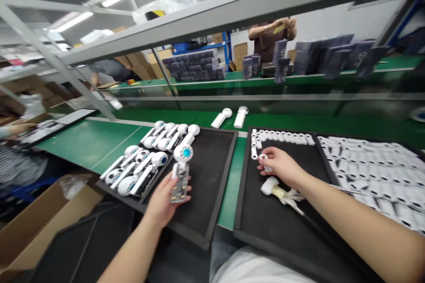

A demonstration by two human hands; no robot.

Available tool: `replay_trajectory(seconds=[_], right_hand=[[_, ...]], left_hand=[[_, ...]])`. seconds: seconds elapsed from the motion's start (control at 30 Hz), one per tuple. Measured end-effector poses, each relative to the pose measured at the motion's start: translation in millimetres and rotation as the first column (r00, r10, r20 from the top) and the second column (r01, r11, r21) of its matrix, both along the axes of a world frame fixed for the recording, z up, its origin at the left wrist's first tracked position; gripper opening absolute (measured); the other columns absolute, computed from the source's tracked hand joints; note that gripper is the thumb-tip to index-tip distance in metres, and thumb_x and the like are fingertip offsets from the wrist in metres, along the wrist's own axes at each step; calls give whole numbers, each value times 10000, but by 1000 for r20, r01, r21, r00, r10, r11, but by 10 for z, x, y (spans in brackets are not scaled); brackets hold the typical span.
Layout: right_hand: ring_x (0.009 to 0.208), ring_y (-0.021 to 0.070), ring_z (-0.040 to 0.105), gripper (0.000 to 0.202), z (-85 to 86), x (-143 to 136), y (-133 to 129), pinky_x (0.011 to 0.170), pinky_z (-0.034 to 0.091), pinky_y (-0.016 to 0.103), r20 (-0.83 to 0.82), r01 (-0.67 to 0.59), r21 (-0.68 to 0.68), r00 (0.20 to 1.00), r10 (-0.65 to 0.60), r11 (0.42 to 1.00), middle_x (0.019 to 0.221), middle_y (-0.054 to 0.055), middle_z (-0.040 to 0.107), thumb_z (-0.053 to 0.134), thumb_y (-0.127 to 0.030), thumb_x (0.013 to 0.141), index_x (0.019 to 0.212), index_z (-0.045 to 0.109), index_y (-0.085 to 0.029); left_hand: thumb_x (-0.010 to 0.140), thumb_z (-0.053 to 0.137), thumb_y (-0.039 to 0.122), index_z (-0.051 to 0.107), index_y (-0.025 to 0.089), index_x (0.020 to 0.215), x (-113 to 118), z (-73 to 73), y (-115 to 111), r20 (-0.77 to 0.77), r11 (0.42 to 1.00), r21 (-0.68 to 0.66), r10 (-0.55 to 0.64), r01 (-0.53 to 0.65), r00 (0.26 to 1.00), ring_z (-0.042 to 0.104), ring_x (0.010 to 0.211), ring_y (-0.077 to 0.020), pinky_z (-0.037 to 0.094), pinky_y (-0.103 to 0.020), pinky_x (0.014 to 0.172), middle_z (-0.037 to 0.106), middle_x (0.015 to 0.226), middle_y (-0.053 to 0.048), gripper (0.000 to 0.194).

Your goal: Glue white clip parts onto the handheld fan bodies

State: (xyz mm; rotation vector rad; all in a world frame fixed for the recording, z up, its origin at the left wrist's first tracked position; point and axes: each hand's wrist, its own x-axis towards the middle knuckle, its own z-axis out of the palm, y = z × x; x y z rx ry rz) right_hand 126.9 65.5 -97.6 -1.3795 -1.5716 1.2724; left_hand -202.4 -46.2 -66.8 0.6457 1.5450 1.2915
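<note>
My left hand (166, 199) is wrapped round a white handheld fan (183, 154), held upright. Its round head has a blue centre, and the open handle shows the circuit parts inside. The fan is above a black tray (212, 177) where several similar fans (128, 183) lie in rows at the left. Over the right-hand black tray (245, 203), the fingers of my right hand (279, 164) pinch a small white cover (265, 162). A row of similar white covers (285, 136) lies along that tray's far edge. Below the hand is a dark-handled tool with a white wrapped tip (270, 185).
Two white fans (222, 117) lie on the green bench behind the trays. At far right, another tray holds many white covers (375, 172). A grey shelf beam (212, 13) crosses overhead. Dark boxes (195, 65) and a co-worker (270, 40) are beyond; a cardboard box (66, 221) stands lower left.
</note>
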Motion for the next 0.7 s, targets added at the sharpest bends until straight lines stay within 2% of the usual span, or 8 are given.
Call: replay_trajectory(seconds=[0.03, 0.13, 0.23, 0.3, 0.4, 0.5, 0.6, 0.7], right_hand=[[842, 265, 748, 246, 13, 21, -73, 738, 634, 434, -78, 23, -63, 997, -28, 998, 979, 155, 730, 568, -228, 868, 1099, 547, -145], [944, 282, 745, 270, 59, 118, -292, 830, 633, 466, -279, 32, -219, 956, -94, 975, 1036, 176, 737, 555, -208, 833, 1099, 522, -177], [1029, 303, 722, 405, 88, 212, -482, 872, 633, 424, -458, 44, -456, 845, -277, 889, 1129, 175, 723, 668, -178, 733, 1131, 594, -175], [1013, 316, 723, 503, 114, 222, -613, 851, 642, 395, -496, 28, -533, 799, -339, 845, 1133, 162, 725, 802, -216, 669, 1145, 643, -176], [916, 285, 739, 538, 190, 127, -838, 809, 640, 362, -534, 36, -441, 792, -295, 897, 1029, 128, 750, 914, -332, 606, 1069, 691, -175], [777, 250, 731, 486, 261, -10, -969, 700, 623, 347, -555, 127, -274, 789, -265, 953, 865, 90, 758, 921, -410, 577, 947, 718, -170], [743, 243, 715, 466, 308, -46, -962, 701, 604, 367, -539, 206, -196, 794, -281, 959, 805, 66, 753, 918, -424, 535, 880, 737, -168], [794, 251, 718, 455, 368, 18, -965, 763, 598, 381, -539, 265, -197, 775, -330, 944, 807, 61, 757, 924, -397, 493, 846, 751, -168]], left_hand=[[713, 741, 382, 507, 199, 1243, 190, -12, -13, 118, 999, 43, -3, -2, 993, 659, 677, -181, 540, -300, 533, 699, 1022, -88, 608], [712, 717, 390, 507, 175, 1207, 725, -63, -11, 190, 994, 108, -48, 28, 981, 599, 588, -143, 461, -233, 449, 662, 884, -60, 579], [520, 741, 148, 520, 176, 1239, 1144, -102, 59, 185, 977, 191, -128, 92, 974, 599, 644, -163, 466, -239, 461, 646, 897, -44, 753], [447, 691, 34, 519, 183, 1276, 1351, -98, 99, 173, 961, 226, -197, 156, 965, 610, 686, -185, 483, -252, 489, 641, 882, -34, 860], [470, 681, 6, 485, 202, 1332, 1575, -37, 76, 115, 924, 267, -314, 276, 942, 616, 745, -180, 508, -266, 595, 647, 945, -37, 906], [550, 755, 68, 422, 223, 1388, 1715, 35, 28, 7, 888, 273, -387, 370, 922, 631, 844, -180, 527, -299, 759, 645, 1109, -63, 915], [597, 790, 106, 398, 233, 1400, 1823, 72, 38, -49, 857, 275, -440, 436, 897, 635, 1038, -230, 520, -326, 889, 615, 1243, -92, 902], [627, 771, 93, 399, 235, 1404, 1935, 97, 30, -73, 840, 262, -474, 475, 878, 610, 1153, -251, 500, -333, 962, 604, 1283, -97, 873]])
